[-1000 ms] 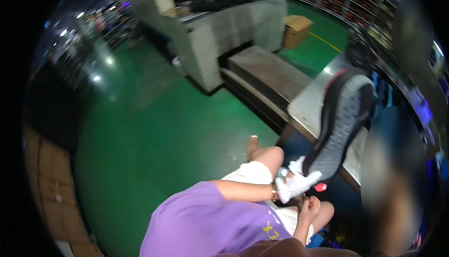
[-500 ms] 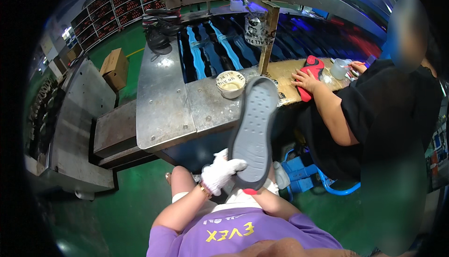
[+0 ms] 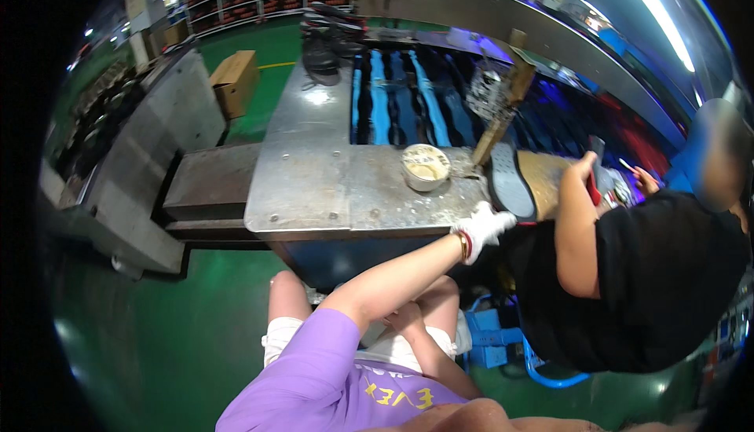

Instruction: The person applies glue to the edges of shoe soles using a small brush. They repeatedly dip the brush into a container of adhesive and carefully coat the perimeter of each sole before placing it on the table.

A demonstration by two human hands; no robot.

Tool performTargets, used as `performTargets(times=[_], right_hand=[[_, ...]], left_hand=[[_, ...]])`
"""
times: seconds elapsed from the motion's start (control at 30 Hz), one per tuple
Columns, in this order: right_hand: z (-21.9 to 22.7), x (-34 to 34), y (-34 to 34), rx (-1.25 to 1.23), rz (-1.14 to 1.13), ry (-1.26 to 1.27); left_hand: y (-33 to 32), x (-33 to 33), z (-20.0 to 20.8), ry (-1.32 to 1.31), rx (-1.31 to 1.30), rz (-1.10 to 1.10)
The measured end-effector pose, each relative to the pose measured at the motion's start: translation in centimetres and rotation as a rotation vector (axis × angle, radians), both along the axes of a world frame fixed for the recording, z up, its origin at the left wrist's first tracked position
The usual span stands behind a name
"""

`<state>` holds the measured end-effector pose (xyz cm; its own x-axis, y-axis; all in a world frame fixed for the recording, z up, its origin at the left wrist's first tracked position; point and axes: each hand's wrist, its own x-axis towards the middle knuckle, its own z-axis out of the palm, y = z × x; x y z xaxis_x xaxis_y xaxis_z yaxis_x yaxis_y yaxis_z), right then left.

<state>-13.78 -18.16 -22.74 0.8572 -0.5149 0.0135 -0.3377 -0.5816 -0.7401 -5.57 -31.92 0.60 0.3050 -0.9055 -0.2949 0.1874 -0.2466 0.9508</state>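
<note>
My left hand (image 3: 484, 228), in a white glove, reaches right across the bench edge. Its fingers are on the near end of a grey shoe sole (image 3: 512, 184) with a red edge. The sole lies at the left end of the tan work board (image 3: 546, 171), beside a wooden post. My bare right hand (image 3: 405, 319) rests low over my lap, and my left arm partly covers its fingers, so their pose is unclear. To the right, a co-worker's hand (image 3: 580, 169) holds a red and black shoe sole (image 3: 596, 177) on edge. The co-worker's other hand (image 3: 646, 181) has a thin white stick-like tool.
A tub of pale paste (image 3: 426, 167) stands on the metal bench (image 3: 306, 173). Behind it runs a dark conveyor (image 3: 400, 98) with blue strips. Black shoes (image 3: 320, 47) sit at the far corner. The wooden post (image 3: 496, 129) rises near the sole. A blue stool (image 3: 491, 338) is below.
My left hand has carried the grey sole from over my lap to the board on the right. My right hand now shows in my lap. The co-worker's red sole has been tipped up.
</note>
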Motion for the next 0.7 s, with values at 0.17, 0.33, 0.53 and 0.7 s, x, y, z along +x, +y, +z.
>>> performTargets(times=[0.17, 0.33, 0.53, 0.7], right_hand=[[-4.1, -0.1, -0.5, 0.174, -0.054, -0.011], [-1.8, 0.2, 0.1, -0.027, -0.045, -0.048], [-1.9, 2.1, 0.8, 0.004, -0.025, 0.098], [-3.9, 4.1, 0.3, -0.038, -0.023, 0.144]], left_hand=[[10.1, 2.4, -1.8, 0.305, -0.292, -0.233], [22.6, 8.4, -6.2, 0.338, -0.198, 0.414], [34.6, 9.7, -17.3, 0.401, 0.082, 0.972], [37.0, 11.0, -12.3, 0.302, -0.074, 0.583]])
